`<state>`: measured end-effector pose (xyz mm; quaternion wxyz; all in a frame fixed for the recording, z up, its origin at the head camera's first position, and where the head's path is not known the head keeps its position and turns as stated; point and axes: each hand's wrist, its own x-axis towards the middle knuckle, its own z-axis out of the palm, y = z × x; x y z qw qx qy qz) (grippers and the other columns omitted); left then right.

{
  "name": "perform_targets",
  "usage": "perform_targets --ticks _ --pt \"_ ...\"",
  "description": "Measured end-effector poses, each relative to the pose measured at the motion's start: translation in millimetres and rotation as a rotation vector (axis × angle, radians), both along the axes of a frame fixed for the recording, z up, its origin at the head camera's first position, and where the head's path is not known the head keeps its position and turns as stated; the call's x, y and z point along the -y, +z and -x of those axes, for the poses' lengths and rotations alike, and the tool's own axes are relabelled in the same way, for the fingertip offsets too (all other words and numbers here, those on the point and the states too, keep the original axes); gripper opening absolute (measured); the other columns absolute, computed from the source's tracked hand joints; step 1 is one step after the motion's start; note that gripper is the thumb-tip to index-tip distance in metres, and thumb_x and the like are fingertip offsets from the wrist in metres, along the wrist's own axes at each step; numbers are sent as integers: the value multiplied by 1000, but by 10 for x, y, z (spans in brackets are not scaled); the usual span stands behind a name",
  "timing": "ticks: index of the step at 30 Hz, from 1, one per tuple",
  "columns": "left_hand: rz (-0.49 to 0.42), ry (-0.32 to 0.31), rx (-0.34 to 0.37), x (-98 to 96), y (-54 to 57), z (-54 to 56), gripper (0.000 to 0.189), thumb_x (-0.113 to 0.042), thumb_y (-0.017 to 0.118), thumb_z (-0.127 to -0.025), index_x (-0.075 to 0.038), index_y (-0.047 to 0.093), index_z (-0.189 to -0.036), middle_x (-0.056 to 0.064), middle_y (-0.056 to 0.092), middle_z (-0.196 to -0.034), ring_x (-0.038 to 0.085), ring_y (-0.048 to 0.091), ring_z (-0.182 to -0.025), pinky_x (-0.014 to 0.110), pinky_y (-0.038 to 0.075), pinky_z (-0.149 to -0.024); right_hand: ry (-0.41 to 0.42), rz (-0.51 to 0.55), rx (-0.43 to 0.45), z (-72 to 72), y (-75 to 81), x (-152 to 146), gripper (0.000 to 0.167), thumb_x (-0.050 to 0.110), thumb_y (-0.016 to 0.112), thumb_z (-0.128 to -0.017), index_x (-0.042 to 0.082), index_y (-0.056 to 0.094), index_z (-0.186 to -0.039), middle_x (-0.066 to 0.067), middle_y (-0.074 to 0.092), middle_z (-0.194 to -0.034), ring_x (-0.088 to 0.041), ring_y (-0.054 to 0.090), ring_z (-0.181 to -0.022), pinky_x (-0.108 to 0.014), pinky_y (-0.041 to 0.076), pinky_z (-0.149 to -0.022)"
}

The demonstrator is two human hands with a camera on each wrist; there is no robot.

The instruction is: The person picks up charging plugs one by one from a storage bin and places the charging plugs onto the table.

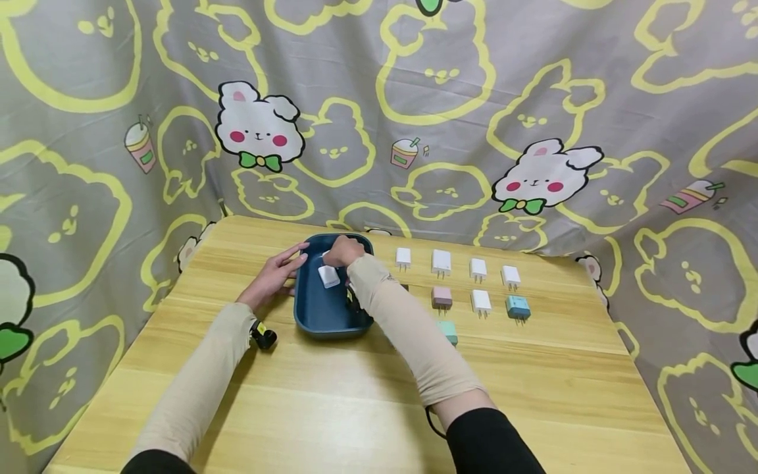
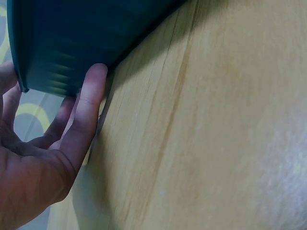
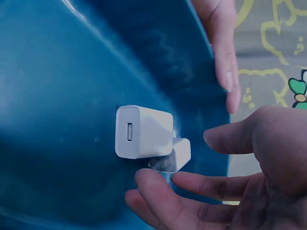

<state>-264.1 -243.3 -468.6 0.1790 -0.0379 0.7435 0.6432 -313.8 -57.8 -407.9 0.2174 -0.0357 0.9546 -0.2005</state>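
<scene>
A dark blue tray [image 1: 316, 319] stands on the table with two white plug-in USB chargers inside. In the right wrist view, the nearer charger [image 3: 156, 132] shows its USB port, and a smaller-looking charger [image 3: 181, 154] sits partly behind it near the tray wall. My right hand [image 1: 346, 252] is inside the tray at its far end, thumb and fingers spread apart beside the chargers without holding either. My left hand [image 1: 274, 280] rests against the tray's left side, its extended fingers touching the outer wall, as the left wrist view also shows.
Right of the tray, several chargers stand in rows, prongs toward me: white ones [image 1: 441, 261], a pink one [image 1: 441, 297] and a blue one [image 1: 518, 307]. A green charger [image 1: 448, 332] is partly hidden by my right forearm. A patterned curtain [image 1: 349, 138] hangs behind the table.
</scene>
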Motion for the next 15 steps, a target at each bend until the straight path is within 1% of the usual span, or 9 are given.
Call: perform_targets --ticks 1,3,5,7,9,12,15 --pt "-1 1 -2 2 0 2 55 -42 51 -106 -34 35 -159 21 43 -155 27 64 -109 35 60 -72 9 -20 -16 -10 -9 11 55 36 60 -98 4 55 -142 -18 55 -147 -36 51 -135 -40 53 -105" --pt "-2 0 -5 3 -6 5 55 -41 50 -106 -33 35 -159 21 44 -154 28 64 -110 35 60 -71 23 -47 -27 -35 -26 26 56 37 58 -99 5 54 -145 -15 56 -147 -34 51 -138 -40 44 -115" --pt "-2 -5 -9 7 -28 15 56 -41 50 -106 -33 34 -159 22 44 -154 30 64 -112 36 60 -71 29 -44 -36 -60 -40 34 56 37 57 -100 4 54 -145 -15 58 -145 -33 53 -136 -41 42 -116" --pt "-4 -9 -12 18 -79 36 56 -42 50 -106 -33 33 -159 22 43 -155 32 64 -114 36 61 -71 16 -26 -39 -89 -55 37 54 37 56 -100 4 55 -144 -16 59 -144 -34 53 -135 -41 44 -115" --pt "-2 -7 -21 32 -151 65 57 -45 51 -105 -35 33 -159 22 43 -155 31 64 -114 36 61 -70 3 -11 -42 -117 -72 42 53 37 56 -101 4 57 -142 -16 61 -142 -34 55 -132 -40 47 -111" --pt "2 -2 -46 56 -253 105 60 -52 53 -102 -38 35 -158 21 45 -155 26 67 -109 37 62 -70 -12 -13 -54 -119 -111 62 50 39 56 -101 5 61 -138 -15 65 -135 -32 60 -124 -38 52 -103" --pt "9 6 -68 65 -294 124 61 -56 54 -100 -39 37 -156 20 49 -152 21 68 -106 39 62 -71 -19 -15 -50 -123 -103 83 50 41 57 -101 6 62 -136 -14 67 -130 -31 63 -119 -37 55 -97"
